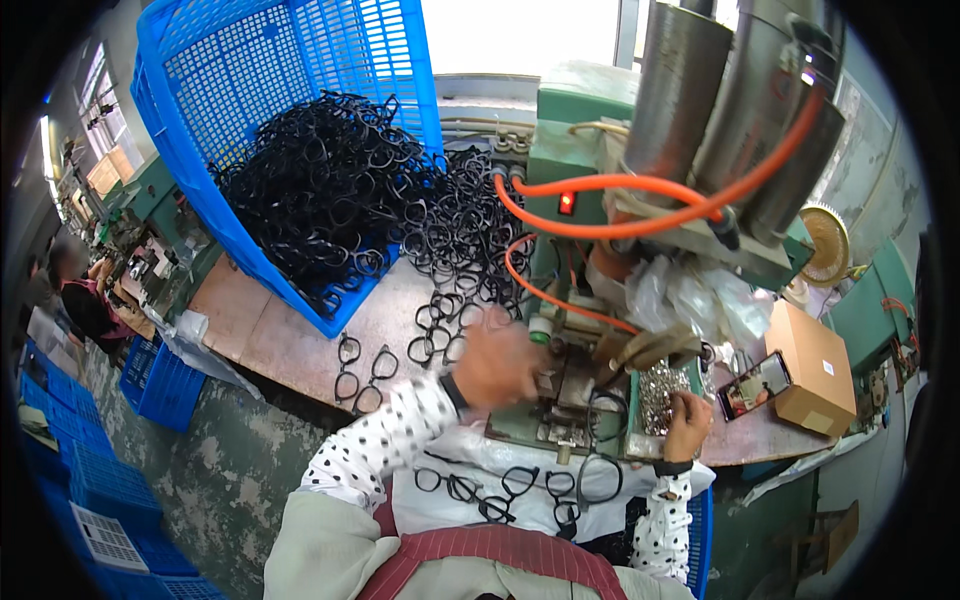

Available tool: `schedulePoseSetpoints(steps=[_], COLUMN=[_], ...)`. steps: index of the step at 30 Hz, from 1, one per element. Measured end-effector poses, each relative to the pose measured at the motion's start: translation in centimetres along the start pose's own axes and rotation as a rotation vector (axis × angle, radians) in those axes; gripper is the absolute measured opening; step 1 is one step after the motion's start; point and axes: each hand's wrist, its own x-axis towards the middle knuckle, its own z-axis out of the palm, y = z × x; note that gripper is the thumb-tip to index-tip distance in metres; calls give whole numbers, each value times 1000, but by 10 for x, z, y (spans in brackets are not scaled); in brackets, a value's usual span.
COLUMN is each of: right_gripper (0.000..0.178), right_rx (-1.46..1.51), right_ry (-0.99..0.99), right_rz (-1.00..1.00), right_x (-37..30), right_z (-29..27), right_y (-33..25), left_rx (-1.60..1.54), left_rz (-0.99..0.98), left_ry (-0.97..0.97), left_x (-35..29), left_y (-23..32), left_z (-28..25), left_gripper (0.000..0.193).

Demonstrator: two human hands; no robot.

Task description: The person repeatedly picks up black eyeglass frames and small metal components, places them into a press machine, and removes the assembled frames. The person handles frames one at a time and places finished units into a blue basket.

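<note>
Head view: left hand [497, 362] grip blurred, unclear; right hand [689, 420] pinches small metal parts [664, 388].

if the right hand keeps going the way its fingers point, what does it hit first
Probably the tray of small silvery metal parts: the right hand points up and left, with its fingertips at the tray's near edge. Depth is unclear, so contact can't be confirmed.

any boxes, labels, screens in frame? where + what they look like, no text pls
Cardboard box: right end of bench, brown, closed, small white label on top.
Phone: left of the box, lying flat, dark frame, screen lit with a colourful picture.
Red indicator light: on the green machine, small glowing rectangle.
</note>
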Motion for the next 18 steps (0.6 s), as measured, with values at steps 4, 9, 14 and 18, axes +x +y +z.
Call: schedulePoseSetpoints(steps=[4,9,14,18], right_gripper=[13,10,20,28], right_rx=[257,37,208,102], right_ry=[51,-16,79,96], right_rz=[114,208,167,69], right_x=[5,-3,-6,1], right_z=[16,3,6,8], right_y=[-14,-3,-4,-11], left_rx=[248,-44,-22,-167], left_rz=[-742,-1286,-1336,-1080], left_ry=[685,181,-19,161], left_x=[30,50,48,30], left_y=[-202,-295,-368,-377], left_z=[89,62,92,130], left_gripper=[38,63,73,55])
